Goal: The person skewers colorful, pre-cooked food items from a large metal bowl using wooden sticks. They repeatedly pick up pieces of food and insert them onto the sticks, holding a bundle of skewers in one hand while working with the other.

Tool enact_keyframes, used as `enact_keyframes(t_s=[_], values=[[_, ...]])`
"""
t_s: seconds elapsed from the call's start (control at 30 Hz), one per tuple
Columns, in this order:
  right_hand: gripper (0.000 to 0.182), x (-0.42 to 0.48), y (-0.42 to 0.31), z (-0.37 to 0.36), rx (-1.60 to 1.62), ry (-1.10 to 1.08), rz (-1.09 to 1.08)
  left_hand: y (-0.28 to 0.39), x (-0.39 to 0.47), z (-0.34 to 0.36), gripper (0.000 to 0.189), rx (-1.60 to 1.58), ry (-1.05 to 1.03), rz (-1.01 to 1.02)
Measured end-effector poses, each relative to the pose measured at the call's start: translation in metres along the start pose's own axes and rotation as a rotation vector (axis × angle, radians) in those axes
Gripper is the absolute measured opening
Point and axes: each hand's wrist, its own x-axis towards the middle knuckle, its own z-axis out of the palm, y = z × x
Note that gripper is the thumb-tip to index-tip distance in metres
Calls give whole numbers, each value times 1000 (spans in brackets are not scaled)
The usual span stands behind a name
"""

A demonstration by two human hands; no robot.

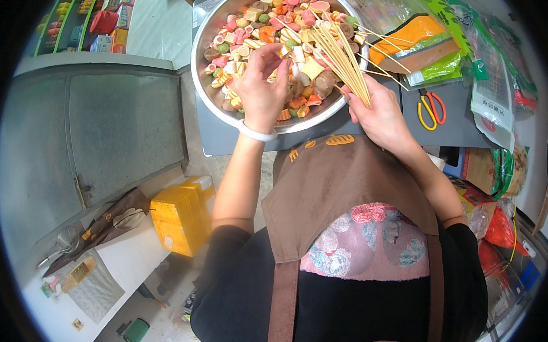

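A wide stainless steel bowl (197, 81) full of mixed pieces of processed food sits before me, among them striped orange-and-white pieces (225, 80), green balls and pink pieces. My left hand (264, 87), with a white bangle at the wrist, is over the bowl. Its thumb and fingers curl towards each other beside a striped piece; whether they grip it is unclear. A bundle of bamboo skewers (345, 62) is held in my right hand (380, 115) at the bowl's right rim. Close to those fingers is a brown meatball (326, 82), apparently on a skewer.
Several loose skewers (390, 58) stick out over the right rim. Scissors (430, 109) with red and yellow handles lie on the dark table (462, 123), below plastic food packets (414, 44). A yellow taped box (180, 217) stands lower left, near a white surface holding a brush (78, 273).
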Motion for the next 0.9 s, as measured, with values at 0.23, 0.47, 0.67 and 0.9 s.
enact_keyframes(t_s=[0.23, 0.47, 0.67, 0.9], values=[[13, 4, -4, 3, -4, 3, -9, 0, -7, 7, 28, -36, -5, -30], [11, 9, -8, 2, -92, 8, -49, -2, -11, 7, 32, -39, -79, 1], [12, 46, -12, -29, -761, 306, -338, -28, 2, -12, 27, 323, -15, 21], [13, 46, -33, -41, -771, 415, -314, -12, -17, -12, 28, 769, -424, -5]])
